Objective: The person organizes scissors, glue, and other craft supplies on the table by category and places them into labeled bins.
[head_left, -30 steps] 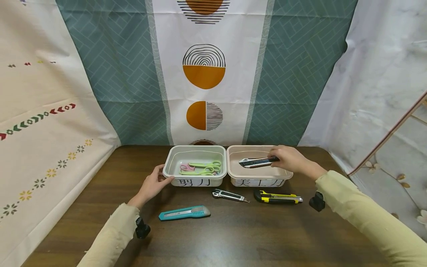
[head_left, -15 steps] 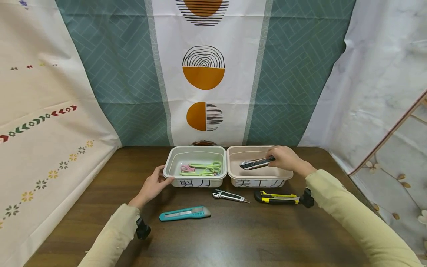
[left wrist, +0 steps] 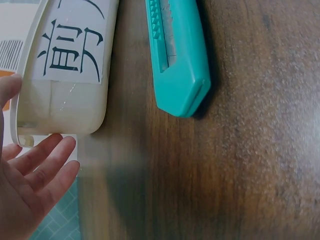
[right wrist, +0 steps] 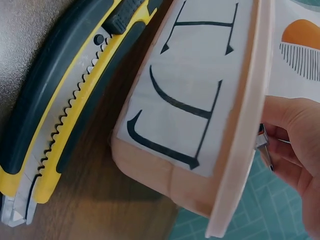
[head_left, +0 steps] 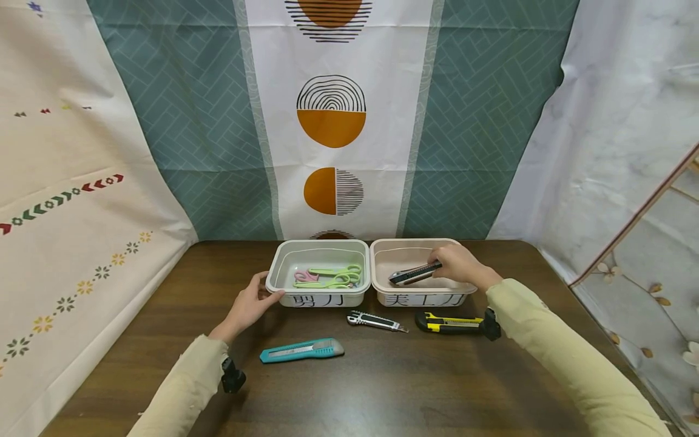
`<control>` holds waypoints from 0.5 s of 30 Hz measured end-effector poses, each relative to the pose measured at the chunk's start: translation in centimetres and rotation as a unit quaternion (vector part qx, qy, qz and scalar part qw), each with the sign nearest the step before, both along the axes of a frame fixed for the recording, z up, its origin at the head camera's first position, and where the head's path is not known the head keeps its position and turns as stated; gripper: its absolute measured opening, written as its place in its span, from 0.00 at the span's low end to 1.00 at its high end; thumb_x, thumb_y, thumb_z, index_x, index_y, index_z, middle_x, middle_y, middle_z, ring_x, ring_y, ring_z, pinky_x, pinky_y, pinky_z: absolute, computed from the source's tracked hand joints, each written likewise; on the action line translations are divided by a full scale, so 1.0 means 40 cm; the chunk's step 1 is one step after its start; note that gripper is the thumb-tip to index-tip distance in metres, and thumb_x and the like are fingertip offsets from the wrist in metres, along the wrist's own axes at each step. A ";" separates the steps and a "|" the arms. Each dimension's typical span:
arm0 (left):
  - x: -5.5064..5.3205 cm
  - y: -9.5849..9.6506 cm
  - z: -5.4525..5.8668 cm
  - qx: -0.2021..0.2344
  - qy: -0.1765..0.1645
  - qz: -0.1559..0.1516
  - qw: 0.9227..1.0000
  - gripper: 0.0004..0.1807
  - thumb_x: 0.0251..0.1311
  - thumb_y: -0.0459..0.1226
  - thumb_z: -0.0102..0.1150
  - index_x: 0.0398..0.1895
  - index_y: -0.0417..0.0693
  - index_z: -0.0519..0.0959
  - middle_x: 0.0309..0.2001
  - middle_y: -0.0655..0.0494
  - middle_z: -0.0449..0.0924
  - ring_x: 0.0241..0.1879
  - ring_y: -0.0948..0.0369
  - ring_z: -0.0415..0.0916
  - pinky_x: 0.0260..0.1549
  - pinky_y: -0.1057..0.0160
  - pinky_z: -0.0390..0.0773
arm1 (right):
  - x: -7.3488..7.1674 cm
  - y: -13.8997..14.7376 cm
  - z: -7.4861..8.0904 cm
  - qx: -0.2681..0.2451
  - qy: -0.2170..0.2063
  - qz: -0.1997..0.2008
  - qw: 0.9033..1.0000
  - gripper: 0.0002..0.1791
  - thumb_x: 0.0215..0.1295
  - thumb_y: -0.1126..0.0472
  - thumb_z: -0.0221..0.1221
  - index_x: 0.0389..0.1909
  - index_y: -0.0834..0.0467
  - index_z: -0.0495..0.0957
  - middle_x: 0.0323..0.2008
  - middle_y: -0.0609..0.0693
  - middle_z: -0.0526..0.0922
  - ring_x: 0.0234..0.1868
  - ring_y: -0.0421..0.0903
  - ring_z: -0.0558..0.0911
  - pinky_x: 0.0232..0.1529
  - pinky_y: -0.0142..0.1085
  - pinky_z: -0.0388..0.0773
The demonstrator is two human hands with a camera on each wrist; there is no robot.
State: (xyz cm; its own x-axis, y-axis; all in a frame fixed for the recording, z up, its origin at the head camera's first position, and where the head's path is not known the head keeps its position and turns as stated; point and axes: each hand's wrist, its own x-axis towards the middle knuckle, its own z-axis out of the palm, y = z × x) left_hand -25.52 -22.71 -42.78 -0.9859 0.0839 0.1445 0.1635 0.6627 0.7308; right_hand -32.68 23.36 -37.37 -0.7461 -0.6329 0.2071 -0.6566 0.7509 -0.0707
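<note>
In the head view, my right hand pinches one end of a black and silver box cutter, whose other end tilts down inside the pink bin. The bin wall hides most of that box cutter in the right wrist view. My left hand touches the near left corner of the white bin, thumb at the front rim, relaxed fingers along the side. Green scissors and pink-handled scissors lie in the white bin. Both bins carry black-lettered front labels.
On the brown table lie a teal box cutter, a small silver and black box cutter and a yellow and black box cutter, partly behind the right wrist's camera. A patterned curtain hangs behind the bins.
My right hand has moved left and lowered the black box cutter deeper into the pink bin, tilting it more. My left hand stays at the white bin.
</note>
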 end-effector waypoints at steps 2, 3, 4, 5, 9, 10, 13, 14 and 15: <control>0.001 -0.001 -0.001 -0.001 0.001 -0.002 1.000 0.36 0.58 0.49 0.57 0.62 0.40 0.56 0.45 0.40 0.75 0.41 0.52 0.75 0.37 0.57 0.74 | -0.006 0.000 -0.005 0.004 0.005 0.003 1.000 0.11 0.41 0.62 0.71 0.29 0.58 0.83 0.29 0.47 0.82 0.31 0.46 0.80 0.38 0.44 0.73; 0.001 0.000 -0.001 0.002 0.000 -0.001 1.000 0.36 0.57 0.49 0.57 0.62 0.40 0.57 0.45 0.40 0.75 0.41 0.52 0.75 0.37 0.57 0.74 | -0.009 0.000 -0.007 0.005 0.005 0.004 1.000 0.10 0.41 0.62 0.71 0.28 0.58 0.83 0.28 0.47 0.82 0.31 0.46 0.79 0.38 0.44 0.73; 0.003 0.001 0.000 0.003 0.000 -0.002 1.000 0.36 0.57 0.48 0.57 0.62 0.39 0.57 0.45 0.40 0.75 0.41 0.52 0.75 0.37 0.57 0.74 | -0.011 0.000 -0.009 0.006 0.004 0.002 1.000 0.10 0.41 0.62 0.71 0.27 0.58 0.83 0.28 0.47 0.82 0.31 0.46 0.79 0.37 0.44 0.73; 0.003 0.001 0.000 0.005 0.000 -0.003 1.000 0.36 0.58 0.48 0.57 0.62 0.39 0.57 0.45 0.40 0.75 0.41 0.52 0.75 0.37 0.57 0.74 | -0.013 0.000 -0.010 0.006 0.003 0.002 1.000 0.10 0.41 0.62 0.71 0.27 0.57 0.83 0.28 0.47 0.82 0.30 0.46 0.79 0.37 0.44 0.73; 0.005 0.003 0.002 0.010 -0.002 -0.002 1.000 0.35 0.58 0.48 0.57 0.62 0.39 0.57 0.45 0.40 0.75 0.41 0.52 0.75 0.37 0.56 0.74 | -0.020 0.001 -0.014 0.007 -0.001 0.003 1.000 0.09 0.41 0.62 0.71 0.25 0.57 0.82 0.27 0.46 0.82 0.30 0.45 0.79 0.35 0.42 0.74; 0.005 0.004 0.002 0.011 -0.003 0.000 1.000 0.35 0.58 0.48 0.57 0.62 0.39 0.57 0.45 0.40 0.75 0.41 0.52 0.76 0.38 0.56 0.75 | -0.022 0.001 -0.015 0.007 0.000 0.005 1.000 0.09 0.41 0.62 0.71 0.25 0.57 0.82 0.27 0.46 0.82 0.29 0.45 0.79 0.34 0.41 0.74; 0.004 0.003 0.001 0.011 -0.004 0.000 1.000 0.35 0.58 0.48 0.57 0.62 0.39 0.56 0.46 0.40 0.75 0.42 0.52 0.76 0.39 0.56 0.75 | -0.027 0.005 -0.020 0.005 -0.006 0.013 1.000 0.08 0.41 0.62 0.71 0.24 0.57 0.82 0.26 0.46 0.82 0.28 0.44 0.78 0.33 0.40 0.74; 0.003 0.003 0.001 0.011 -0.004 0.001 1.000 0.35 0.58 0.48 0.57 0.62 0.39 0.56 0.46 0.40 0.75 0.42 0.52 0.76 0.39 0.56 0.75 | -0.028 0.006 -0.021 0.006 -0.009 0.014 1.000 0.08 0.41 0.62 0.71 0.24 0.57 0.82 0.25 0.46 0.82 0.28 0.43 0.78 0.32 0.39 0.74; 0.003 0.003 0.000 0.011 -0.004 0.001 1.000 0.35 0.58 0.48 0.57 0.62 0.39 0.56 0.45 0.40 0.75 0.42 0.52 0.76 0.39 0.55 0.75 | -0.029 0.007 -0.023 0.006 -0.014 0.017 1.000 0.08 0.41 0.62 0.71 0.24 0.57 0.82 0.25 0.45 0.82 0.27 0.42 0.78 0.32 0.39 0.74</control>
State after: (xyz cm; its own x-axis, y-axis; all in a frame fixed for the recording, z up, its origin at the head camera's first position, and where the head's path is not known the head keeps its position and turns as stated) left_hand -25.41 -22.58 -42.77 -0.9873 0.0778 0.1388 0.1559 0.6464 0.7469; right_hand -33.86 23.65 -38.29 -0.7300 -0.6599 0.1779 -0.6791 0.7296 -0.0800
